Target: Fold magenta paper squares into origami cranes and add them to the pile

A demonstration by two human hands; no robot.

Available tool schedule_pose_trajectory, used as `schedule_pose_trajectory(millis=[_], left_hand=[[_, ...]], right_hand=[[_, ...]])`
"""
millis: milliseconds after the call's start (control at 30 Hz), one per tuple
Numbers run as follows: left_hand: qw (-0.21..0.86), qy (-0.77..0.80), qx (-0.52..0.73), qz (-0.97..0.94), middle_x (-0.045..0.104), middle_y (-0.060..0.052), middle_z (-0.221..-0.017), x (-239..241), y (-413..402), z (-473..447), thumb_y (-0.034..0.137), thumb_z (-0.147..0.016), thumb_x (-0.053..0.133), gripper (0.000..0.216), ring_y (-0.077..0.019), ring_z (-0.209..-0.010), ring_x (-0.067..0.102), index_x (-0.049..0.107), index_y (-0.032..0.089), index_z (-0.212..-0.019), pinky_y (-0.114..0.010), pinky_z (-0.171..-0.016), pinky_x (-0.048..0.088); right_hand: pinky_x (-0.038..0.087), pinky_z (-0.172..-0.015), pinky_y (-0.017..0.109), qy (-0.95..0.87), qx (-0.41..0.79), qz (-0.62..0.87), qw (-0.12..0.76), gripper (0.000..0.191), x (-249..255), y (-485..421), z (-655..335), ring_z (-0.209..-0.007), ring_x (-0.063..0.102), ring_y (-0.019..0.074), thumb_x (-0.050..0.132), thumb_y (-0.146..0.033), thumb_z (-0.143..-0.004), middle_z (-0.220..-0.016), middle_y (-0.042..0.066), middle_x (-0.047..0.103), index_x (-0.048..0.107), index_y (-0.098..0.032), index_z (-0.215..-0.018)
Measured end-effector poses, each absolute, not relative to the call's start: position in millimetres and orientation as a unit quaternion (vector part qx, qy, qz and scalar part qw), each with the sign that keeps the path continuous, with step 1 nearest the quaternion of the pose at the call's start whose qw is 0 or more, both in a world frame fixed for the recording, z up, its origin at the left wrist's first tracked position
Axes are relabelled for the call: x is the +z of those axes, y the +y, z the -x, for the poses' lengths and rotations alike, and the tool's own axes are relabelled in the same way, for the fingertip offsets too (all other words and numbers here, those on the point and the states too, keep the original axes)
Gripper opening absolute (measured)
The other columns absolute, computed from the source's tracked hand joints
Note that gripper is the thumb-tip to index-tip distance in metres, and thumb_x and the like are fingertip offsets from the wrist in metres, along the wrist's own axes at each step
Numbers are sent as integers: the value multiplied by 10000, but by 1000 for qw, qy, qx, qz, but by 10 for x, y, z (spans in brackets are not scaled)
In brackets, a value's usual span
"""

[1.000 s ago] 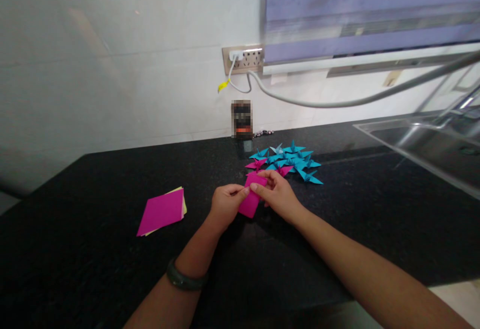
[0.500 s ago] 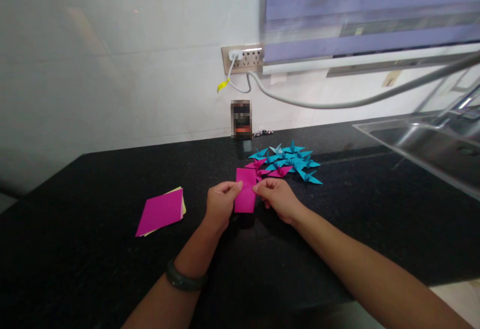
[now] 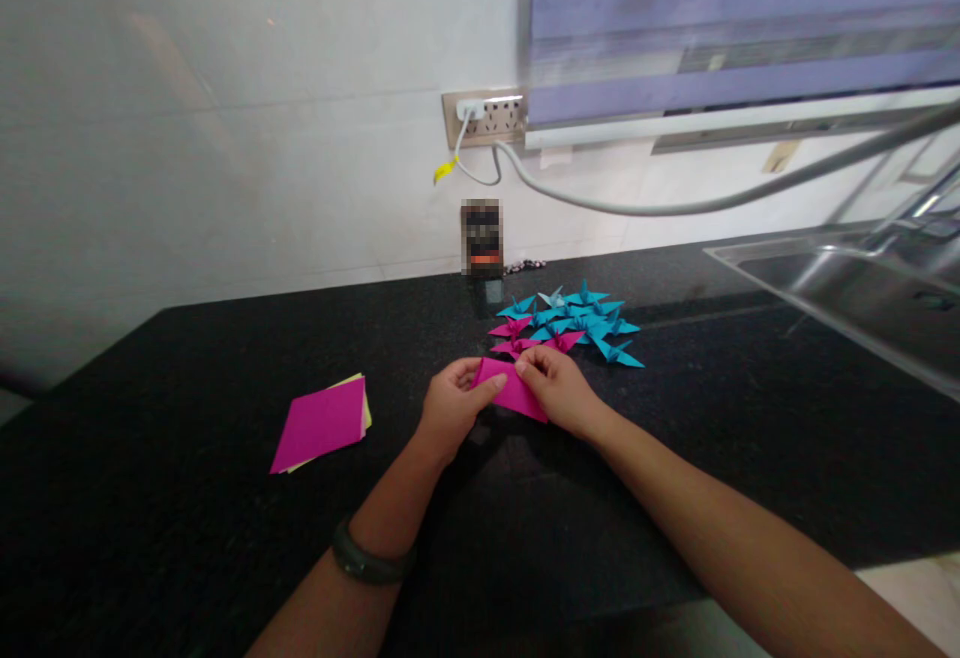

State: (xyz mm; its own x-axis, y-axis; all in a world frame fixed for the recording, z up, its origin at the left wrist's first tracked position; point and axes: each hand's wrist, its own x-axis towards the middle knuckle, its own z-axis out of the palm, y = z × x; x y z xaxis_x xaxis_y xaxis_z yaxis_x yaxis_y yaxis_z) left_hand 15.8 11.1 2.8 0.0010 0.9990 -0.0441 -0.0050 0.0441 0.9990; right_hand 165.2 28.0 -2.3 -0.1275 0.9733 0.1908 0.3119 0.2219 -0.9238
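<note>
A folded sheet of pink origami paper (image 3: 519,396) is held between both hands, tilted so its lower corner points right. My left hand (image 3: 455,406) pinches its left end, thumb on top and fingers behind. At the upper right edge, my right hand (image 3: 559,390) grips it between thumb and fingers, covering part of that side. Just beyond the hands lie several folded paper cranes: blue ones (image 3: 619,351) and pink ones (image 3: 512,327), with one paler crane (image 3: 553,298) at the back. A stack of square paper (image 3: 322,423), pink on top with yellow edges showing, lies to the left.
The dark countertop (image 3: 187,538) runs back to a tiled wall. A blurred-out box (image 3: 482,238) stands against it near a beaded string (image 3: 526,265). A metal sink (image 3: 847,288) is at the right. A grey hose (image 3: 645,210) crosses below the socket panel (image 3: 491,120).
The pink paper has gone from an upright rectangle to a slanted position, turned in the hands. My left hand has shifted slightly right, and my right hand now sits higher on the paper.
</note>
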Motion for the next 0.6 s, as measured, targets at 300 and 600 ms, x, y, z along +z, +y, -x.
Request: schedule_pose_trajectory(millis=[300, 600], left_hand=[[346, 498, 328, -724, 685, -35, -691, 26, 148, -32, 288, -737, 536, 191, -157, -634, 597, 686, 171, -743, -253, -586, 446], [231, 495, 268, -794, 673, -34, -740, 66, 160, 1, 207, -754, 491, 184, -155, -681, 594, 672, 176, -750, -261, -652, 444]], right_hand=[[367, -678, 264, -828, 192, 457, 261, 93, 34, 171, -1674, -723, 478, 143, 466, -141, -798, -746, 44, 553, 541, -148, -742], [373, -686, 264, -834, 177, 469, 232, 121, 84, 172, -1669, -742, 492, 153, 454, -146, -809, -762, 55, 570, 566, -145, -761]])
